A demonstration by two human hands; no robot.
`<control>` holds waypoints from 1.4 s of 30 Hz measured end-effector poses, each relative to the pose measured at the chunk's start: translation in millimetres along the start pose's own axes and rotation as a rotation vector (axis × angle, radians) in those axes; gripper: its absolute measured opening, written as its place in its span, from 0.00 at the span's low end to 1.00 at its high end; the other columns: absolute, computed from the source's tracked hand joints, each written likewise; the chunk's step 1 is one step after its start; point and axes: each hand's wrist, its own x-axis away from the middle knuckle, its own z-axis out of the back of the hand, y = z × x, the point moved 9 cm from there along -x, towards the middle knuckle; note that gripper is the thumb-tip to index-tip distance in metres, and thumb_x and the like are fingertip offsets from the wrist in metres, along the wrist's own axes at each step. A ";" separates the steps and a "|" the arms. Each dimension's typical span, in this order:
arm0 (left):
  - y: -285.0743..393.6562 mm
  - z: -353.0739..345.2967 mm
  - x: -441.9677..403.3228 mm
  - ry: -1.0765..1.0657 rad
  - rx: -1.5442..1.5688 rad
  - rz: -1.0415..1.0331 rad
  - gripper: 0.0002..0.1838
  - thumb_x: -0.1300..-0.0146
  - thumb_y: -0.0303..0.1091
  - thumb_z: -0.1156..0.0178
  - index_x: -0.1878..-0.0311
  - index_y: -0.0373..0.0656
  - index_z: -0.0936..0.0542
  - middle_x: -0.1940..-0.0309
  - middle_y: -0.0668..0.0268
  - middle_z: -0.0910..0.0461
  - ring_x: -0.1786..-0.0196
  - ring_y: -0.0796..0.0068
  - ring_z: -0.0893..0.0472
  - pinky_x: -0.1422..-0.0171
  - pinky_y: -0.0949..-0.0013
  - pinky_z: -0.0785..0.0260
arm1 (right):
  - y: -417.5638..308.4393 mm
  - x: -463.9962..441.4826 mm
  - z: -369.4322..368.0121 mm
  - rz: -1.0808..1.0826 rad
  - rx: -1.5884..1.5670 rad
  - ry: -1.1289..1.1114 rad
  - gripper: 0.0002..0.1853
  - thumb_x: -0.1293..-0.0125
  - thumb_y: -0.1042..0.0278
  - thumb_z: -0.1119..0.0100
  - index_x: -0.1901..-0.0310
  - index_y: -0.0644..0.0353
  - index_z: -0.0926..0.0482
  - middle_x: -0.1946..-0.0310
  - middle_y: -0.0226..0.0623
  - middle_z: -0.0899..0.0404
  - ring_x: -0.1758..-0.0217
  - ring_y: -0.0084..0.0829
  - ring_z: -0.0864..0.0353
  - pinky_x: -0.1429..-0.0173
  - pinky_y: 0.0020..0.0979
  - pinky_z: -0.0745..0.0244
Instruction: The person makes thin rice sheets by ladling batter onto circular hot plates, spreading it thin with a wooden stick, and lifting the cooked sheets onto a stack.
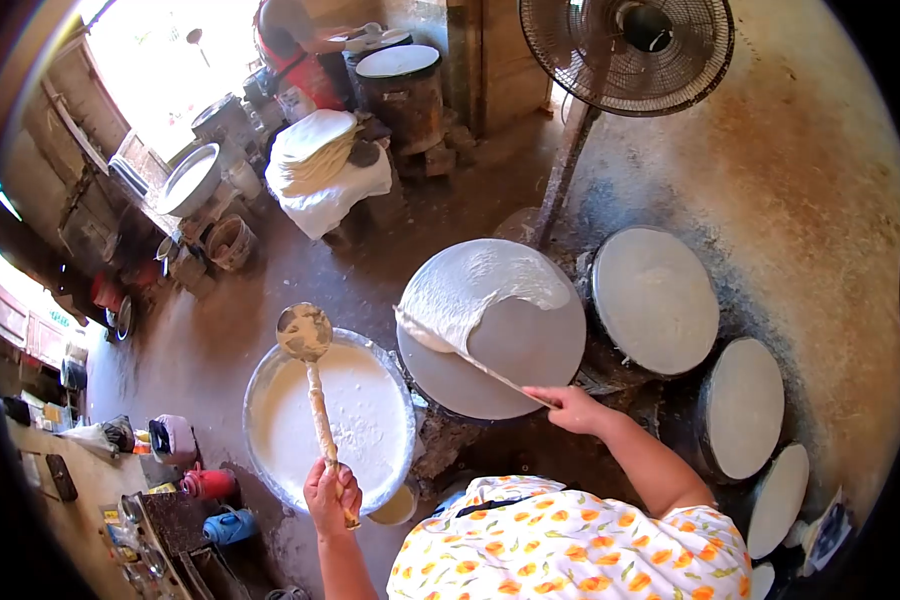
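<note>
My left hand (332, 495) is closed around the handle of a ladle (305, 333), whose batter-coated bowl hangs over the far rim of a wide basin (254, 455). White liquid batter (320, 410) fills much of this basin. In my right hand (572, 410) is a long thin spreading stick (495, 374); its far end lies in wet batter (465, 290) on a round flat griddle (515, 355). The wet batter covers the griddle's far and left part in a curved band, while the near part looks smooth and grey.
Several round white-topped griddles (656, 300) curve along my right side. Beyond the griddle stands a large fan (630, 50). A stack of flat round sheets (312, 150) rests on a white cloth, near another person (295, 40). Kettles (230, 526) sit at left.
</note>
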 end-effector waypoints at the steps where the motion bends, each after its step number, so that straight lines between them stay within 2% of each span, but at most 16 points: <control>1: -0.5 -0.4 0.8 0.007 0.000 -0.005 0.16 0.32 0.29 0.54 0.43 0.35 0.31 0.75 0.65 0.29 0.87 0.84 0.36 0.89 0.79 0.40 | 7.6 6.6 0.1 -0.082 -0.010 -0.058 0.32 0.47 0.83 0.55 0.38 0.52 0.29 0.44 0.40 0.23 0.46 0.29 0.22 0.42 0.26 0.31; 6: -8.4 -10.5 6.6 0.010 0.023 0.000 0.16 0.32 0.29 0.54 0.43 0.35 0.31 0.75 0.65 0.29 0.87 0.84 0.35 0.88 0.79 0.39 | -5.2 -37.5 46.9 0.031 0.111 0.240 0.32 0.48 0.83 0.56 0.38 0.51 0.29 0.49 0.39 0.19 0.51 0.25 0.22 0.45 0.25 0.30; 10: -8.0 -10.8 19.0 0.048 0.009 -0.020 0.16 0.32 0.29 0.54 0.43 0.35 0.32 0.75 0.65 0.29 0.87 0.84 0.35 0.88 0.79 0.38 | 8.2 -50.9 25.4 0.118 -0.073 0.011 0.34 0.49 0.83 0.57 0.37 0.50 0.29 0.52 0.41 0.19 0.55 0.24 0.21 0.48 0.24 0.29; 12: -5.2 -8.8 28.6 0.054 0.006 -0.040 0.16 0.32 0.29 0.54 0.43 0.35 0.32 0.75 0.64 0.29 0.87 0.84 0.35 0.88 0.79 0.38 | 25.7 -19.2 27.2 -0.082 0.024 -0.176 0.34 0.50 0.82 0.55 0.38 0.46 0.27 0.68 0.25 0.22 0.69 0.16 0.31 0.60 0.20 0.32; 15: -4.5 -3.5 40.5 0.083 -0.022 -0.058 0.16 0.32 0.29 0.54 0.43 0.35 0.32 0.75 0.64 0.29 0.86 0.84 0.34 0.88 0.79 0.38 | 31.5 12.3 54.6 -0.190 0.062 -0.181 0.33 0.50 0.81 0.54 0.39 0.46 0.26 0.70 0.24 0.25 0.70 0.15 0.32 0.62 0.18 0.35; 16: -5.9 -1.7 42.8 0.103 -0.045 -0.069 0.16 0.31 0.29 0.53 0.43 0.35 0.32 0.75 0.64 0.29 0.86 0.84 0.34 0.88 0.79 0.38 | 15.8 6.4 63.6 -0.075 0.088 -0.064 0.33 0.51 0.84 0.56 0.40 0.50 0.26 0.52 0.33 0.18 0.58 0.18 0.23 0.50 0.20 0.31; 19: -13.8 -10.7 42.5 0.121 0.007 -0.039 0.16 0.32 0.29 0.53 0.43 0.34 0.33 0.76 0.65 0.30 0.86 0.84 0.34 0.88 0.79 0.38 | 6.7 -36.2 72.8 0.068 0.052 0.186 0.33 0.49 0.86 0.57 0.39 0.51 0.27 0.47 0.37 0.21 0.46 0.24 0.23 0.42 0.26 0.31; 22: -16.9 -19.2 47.5 0.128 0.056 -0.049 0.16 0.32 0.28 0.54 0.43 0.33 0.33 0.76 0.65 0.30 0.86 0.83 0.33 0.88 0.79 0.38 | 8.2 -51.3 38.9 0.142 -0.112 -0.072 0.33 0.48 0.85 0.57 0.39 0.51 0.27 0.54 0.37 0.18 0.54 0.25 0.21 0.47 0.24 0.29; 26: -12.1 -14.5 66.7 0.122 0.009 -0.118 0.16 0.32 0.29 0.54 0.43 0.33 0.33 0.75 0.64 0.30 0.86 0.83 0.33 0.88 0.79 0.38 | 17.2 0.4 63.0 -0.053 0.161 -0.283 0.32 0.52 0.84 0.55 0.42 0.50 0.23 0.73 0.24 0.25 0.72 0.16 0.33 0.63 0.19 0.35; 27: -12.9 -13.1 72.7 0.131 0.002 -0.119 0.16 0.31 0.29 0.54 0.43 0.33 0.33 0.75 0.64 0.30 0.86 0.83 0.33 0.87 0.79 0.38 | 36.4 4.3 72.0 -0.156 0.071 -0.256 0.31 0.52 0.84 0.55 0.44 0.51 0.21 0.72 0.24 0.22 0.73 0.13 0.32 0.64 0.18 0.35; 30: -20.7 -16.3 80.1 0.147 0.018 -0.110 0.16 0.31 0.29 0.54 0.43 0.33 0.34 0.74 0.64 0.31 0.86 0.83 0.33 0.87 0.79 0.38 | 31.9 -33.3 82.4 0.274 0.087 0.105 0.33 0.52 0.86 0.56 0.42 0.52 0.24 0.61 0.31 0.18 0.69 0.18 0.27 0.61 0.19 0.32; 34: -31.7 -24.5 80.3 0.162 0.101 -0.097 0.16 0.31 0.30 0.54 0.44 0.32 0.34 0.74 0.64 0.31 0.85 0.82 0.34 0.86 0.78 0.37 | 21.5 -50.6 53.2 0.273 -0.105 -0.048 0.33 0.51 0.87 0.56 0.41 0.52 0.25 0.59 0.32 0.19 0.63 0.19 0.26 0.54 0.18 0.33; 36: -32.1 -22.3 88.4 0.163 0.103 -0.109 0.16 0.31 0.30 0.54 0.44 0.32 0.34 0.75 0.64 0.31 0.86 0.82 0.33 0.87 0.78 0.37 | 34.1 -15.7 54.5 -0.029 0.123 -0.298 0.33 0.51 0.87 0.55 0.42 0.51 0.24 0.63 0.30 0.19 0.65 0.18 0.28 0.55 0.19 0.34; 38: -34.6 -13.9 98.5 0.188 0.049 -0.115 0.15 0.31 0.30 0.54 0.45 0.33 0.34 0.75 0.64 0.30 0.85 0.83 0.33 0.87 0.79 0.38 | 41.4 10.1 81.0 0.104 0.121 -0.311 0.33 0.52 0.85 0.56 0.43 0.49 0.23 0.69 0.27 0.22 0.72 0.18 0.32 0.64 0.20 0.36; 40: -37.6 -13.5 106.8 0.205 0.034 -0.123 0.14 0.32 0.29 0.55 0.46 0.33 0.33 0.75 0.64 0.30 0.85 0.83 0.33 0.87 0.79 0.38 | 72.0 26.4 106.0 -0.108 0.064 -0.249 0.33 0.52 0.85 0.55 0.43 0.47 0.22 0.71 0.25 0.23 0.72 0.18 0.33 0.65 0.21 0.35; 42: -41.3 -16.1 111.3 0.210 0.013 -0.128 0.14 0.32 0.29 0.55 0.46 0.33 0.33 0.75 0.64 0.30 0.86 0.83 0.33 0.88 0.80 0.38 | 59.8 9.2 111.3 0.049 0.110 0.020 0.32 0.50 0.87 0.56 0.43 0.51 0.23 0.60 0.28 0.17 0.61 0.18 0.24 0.53 0.20 0.32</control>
